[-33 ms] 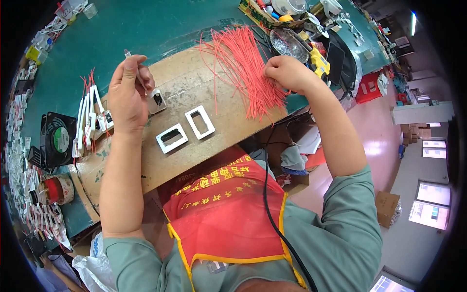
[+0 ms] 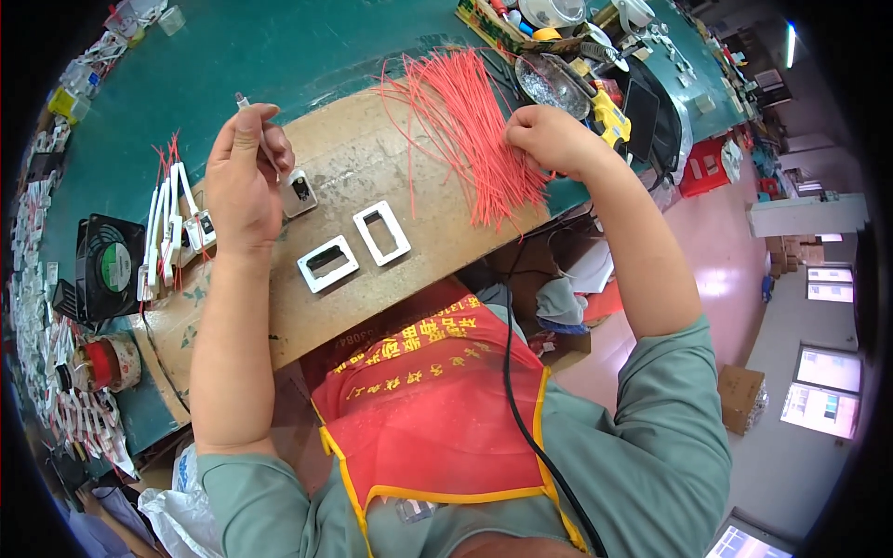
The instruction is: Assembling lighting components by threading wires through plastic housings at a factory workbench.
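Note:
My left hand (image 2: 246, 177) is closed around a slim white part, whose narrow end with a pinkish tip (image 2: 242, 99) sticks out above the fingers. Beside its fingertips sits a small white housing (image 2: 299, 194) with a dark inside; whether it joins the slim part is hidden by the hand. At the right edge of a bundle of red wires (image 2: 465, 130), my right hand (image 2: 553, 139) is pinched on wire. Two white rectangular frames, one nearer (image 2: 328, 264) and one farther right (image 2: 381, 233), lie on the brown board between my arms.
Left of my left hand lie several white strips with red wires (image 2: 170, 219), then a black fan (image 2: 110, 267). A round tin (image 2: 112, 363) stands nearer. Beyond my right hand are a yellow glue gun (image 2: 609, 119) and a dish of bits (image 2: 551, 88). A black cable (image 2: 509, 372) crosses my apron.

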Tool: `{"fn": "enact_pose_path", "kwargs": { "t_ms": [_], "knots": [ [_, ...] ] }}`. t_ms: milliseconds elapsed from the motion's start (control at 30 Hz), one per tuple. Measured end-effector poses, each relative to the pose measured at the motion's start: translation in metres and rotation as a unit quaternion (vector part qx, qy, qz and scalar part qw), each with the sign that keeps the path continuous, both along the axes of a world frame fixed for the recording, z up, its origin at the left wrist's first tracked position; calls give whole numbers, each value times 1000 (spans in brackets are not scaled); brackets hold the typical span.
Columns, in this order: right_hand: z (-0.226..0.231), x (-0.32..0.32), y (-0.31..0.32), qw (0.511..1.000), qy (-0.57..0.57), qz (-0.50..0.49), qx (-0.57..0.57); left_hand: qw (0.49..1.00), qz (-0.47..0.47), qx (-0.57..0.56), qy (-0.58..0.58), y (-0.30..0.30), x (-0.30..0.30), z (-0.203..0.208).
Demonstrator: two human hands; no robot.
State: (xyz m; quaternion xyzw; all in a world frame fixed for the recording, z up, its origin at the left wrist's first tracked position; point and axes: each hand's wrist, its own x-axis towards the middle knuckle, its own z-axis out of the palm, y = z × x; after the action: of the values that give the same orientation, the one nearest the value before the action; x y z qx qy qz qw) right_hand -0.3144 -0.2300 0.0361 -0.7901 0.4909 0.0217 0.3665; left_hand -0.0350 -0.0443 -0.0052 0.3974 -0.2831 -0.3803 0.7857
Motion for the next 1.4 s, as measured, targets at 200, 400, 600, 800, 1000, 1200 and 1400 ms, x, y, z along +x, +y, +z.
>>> {"fn": "enact_pose_path", "kwargs": {
  "t_ms": [200,400,600,800,1000,1200,1400],
  "knots": [
    [-5,9,7,995,52,50,-69,1000,-3,-3,-1,1,1,0],
    [-5,17,3,980,121,102,-121,1000,-10,-6,5,1,2,0],
    [6,11,0,999,26,-12,31,1000,-9,-10,9,3,2,-1],
    [10,4,-3,996,-43,-58,52,1000,-9,3,-4,1,2,0],
    [30,16,13,975,-203,-77,48,1000,-13,-2,4,3,-1,1],
    [68,52,40,912,-401,-33,81,999,-35,3,-35,5,-9,4],
    [97,103,75,845,-530,67,16,993,-72,0,-95,9,-18,4]
  ]
}}
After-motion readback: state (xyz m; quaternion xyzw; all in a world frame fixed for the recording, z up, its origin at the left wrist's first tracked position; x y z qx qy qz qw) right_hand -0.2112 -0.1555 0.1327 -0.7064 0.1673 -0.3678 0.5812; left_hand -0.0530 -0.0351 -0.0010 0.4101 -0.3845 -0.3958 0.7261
